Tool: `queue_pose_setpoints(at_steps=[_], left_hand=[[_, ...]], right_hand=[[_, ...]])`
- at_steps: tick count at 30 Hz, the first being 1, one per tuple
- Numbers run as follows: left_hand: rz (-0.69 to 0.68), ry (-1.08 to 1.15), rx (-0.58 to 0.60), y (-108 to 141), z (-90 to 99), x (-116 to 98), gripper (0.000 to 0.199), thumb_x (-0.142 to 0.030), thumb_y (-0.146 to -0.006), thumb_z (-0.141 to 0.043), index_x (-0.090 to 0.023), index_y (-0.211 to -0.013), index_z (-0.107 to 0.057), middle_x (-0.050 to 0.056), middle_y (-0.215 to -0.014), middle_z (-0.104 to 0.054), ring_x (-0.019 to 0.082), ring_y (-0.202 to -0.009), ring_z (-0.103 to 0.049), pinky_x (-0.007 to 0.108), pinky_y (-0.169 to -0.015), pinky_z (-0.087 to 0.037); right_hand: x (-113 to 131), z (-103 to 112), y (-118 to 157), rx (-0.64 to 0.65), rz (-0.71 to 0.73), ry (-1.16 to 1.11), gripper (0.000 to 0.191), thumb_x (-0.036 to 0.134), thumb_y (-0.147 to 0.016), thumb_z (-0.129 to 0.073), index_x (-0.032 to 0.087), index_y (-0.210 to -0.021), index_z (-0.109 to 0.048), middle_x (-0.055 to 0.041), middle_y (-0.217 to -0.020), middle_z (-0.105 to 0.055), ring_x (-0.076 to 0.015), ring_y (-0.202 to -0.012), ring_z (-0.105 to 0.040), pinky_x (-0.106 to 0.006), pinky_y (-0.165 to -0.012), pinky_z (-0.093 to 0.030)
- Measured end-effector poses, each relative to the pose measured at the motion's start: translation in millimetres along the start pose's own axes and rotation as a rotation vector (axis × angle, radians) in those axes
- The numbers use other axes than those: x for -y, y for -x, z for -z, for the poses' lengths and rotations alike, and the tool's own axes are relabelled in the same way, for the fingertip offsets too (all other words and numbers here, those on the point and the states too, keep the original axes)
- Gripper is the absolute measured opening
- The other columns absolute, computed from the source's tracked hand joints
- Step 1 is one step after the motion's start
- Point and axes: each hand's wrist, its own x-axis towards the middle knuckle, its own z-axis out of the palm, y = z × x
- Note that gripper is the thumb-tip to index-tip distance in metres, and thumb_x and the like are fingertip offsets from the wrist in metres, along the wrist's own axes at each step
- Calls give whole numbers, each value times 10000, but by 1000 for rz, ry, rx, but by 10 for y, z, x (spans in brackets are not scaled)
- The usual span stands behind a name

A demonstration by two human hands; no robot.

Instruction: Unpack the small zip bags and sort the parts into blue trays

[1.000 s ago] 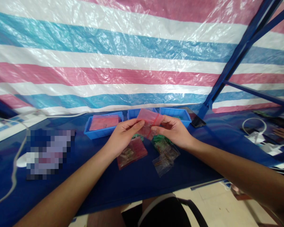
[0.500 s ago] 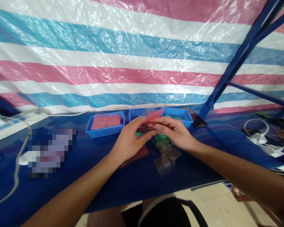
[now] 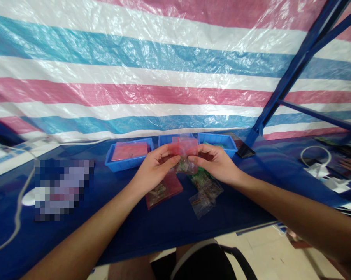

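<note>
My left hand (image 3: 156,165) and my right hand (image 3: 214,161) pinch the two sides of a small pink plastic bag (image 3: 188,145), thumbs towards me. Small pieces show through its lower part; their kind is too small to tell. On the table below my left hand lies another pink bag (image 3: 173,184) with small cylindrical pieces inside. Under my right hand is a heap of green and clear plastic bags (image 3: 206,190), some holding thin brownish pieces.
Three blue bins stand behind my hands: a left bin (image 3: 114,165) with pink bags, a middle bin (image 3: 164,138), and a right bin (image 3: 232,142) with green contents. A phone (image 3: 245,151) lies to their right. White cables (image 3: 321,167) and another person's hand (image 3: 350,165) are far right.
The pink bag, tilted between my hands before, is now held spread and facing me. My left hand has shifted slightly left, uncovering more of the pink bag on the table.
</note>
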Motion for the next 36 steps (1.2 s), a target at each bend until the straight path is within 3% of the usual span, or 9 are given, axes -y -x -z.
queue_pose_setpoints(at_steps=[5,8,15,21,24,28,31,34,36], left_hand=[[-21,-39,30,23,-11,4,431,-421,-924,-862,-201,-1276,-744,104,-1263,-817,276,-1139,-772,369,-1000,-588],[-34,-40,-11,15,9,30,371,-411,-900,-888,-200,-1177,-761,76,-1145,-834,248,-1035,-779,331,-919,-587],[-9,-23,-147,-12,35,-10,338,-455,-864,-910,-171,-915,-734,17,-873,-787,164,-792,-704,263,-752,-528],[-11,50,-150,-16,29,-28,577,-407,-821,-948,-216,-1304,-696,51,-1069,-837,194,-888,-756,291,-805,-570],[-36,-1,-126,-6,51,-35,678,-428,-847,-924,-246,-1451,-677,74,-1161,-834,223,-940,-772,316,-818,-590],[-83,-155,-49,5,81,-32,398,-442,-903,-869,-205,-1222,-835,108,-1224,-827,275,-1080,-769,360,-930,-603],[-75,-224,-13,0,89,2,354,-444,-914,-856,-199,-1170,-844,105,-1200,-834,273,-1054,-775,355,-916,-603],[-58,-238,-80,-16,128,10,419,-459,-905,-856,-188,-1220,-808,103,-1174,-836,256,-978,-777,343,-853,-601],[-117,-304,-210,-20,212,-30,410,-462,-900,-854,-193,-1206,-805,90,-1194,-828,251,-1014,-763,340,-890,-589]], right_hand=[[13,5,-2,-38,-7,44,335,517,-864,-891,204,-892,-778,4,-819,-717,-152,-722,-607,-296,-708,-499],[29,-1,3,-43,-21,52,341,512,-868,-890,196,-875,-763,21,-768,-680,-131,-673,-556,-275,-655,-447],[32,-21,34,58,-56,-1,311,432,-864,-905,199,-987,-739,-8,-954,-752,-161,-827,-669,-293,-791,-523],[41,26,19,32,-41,106,329,490,-896,-860,214,-907,-681,37,-802,-638,-142,-713,-577,-283,-691,-466],[40,28,17,29,-46,127,315,509,-926,-824,224,-992,-707,34,-826,-655,-151,-729,-591,-281,-678,-472],[18,3,12,-2,-40,3,406,477,-910,-849,265,-1211,-678,1,-1049,-773,-189,-875,-706,-299,-755,-547],[0,-4,-1,9,-40,-34,443,458,-907,-862,273,-1247,-647,-8,-1054,-792,-187,-838,-722,-300,-716,-557],[-13,6,-17,-17,-28,-37,474,492,-909,-858,266,-1261,-635,-5,-1004,-796,-183,-796,-740,-311,-711,-583],[-23,17,-29,-47,-23,-40,501,517,-909,-855,258,-1271,-625,-3,-971,-791,-188,-798,-765,-318,-721,-602]])
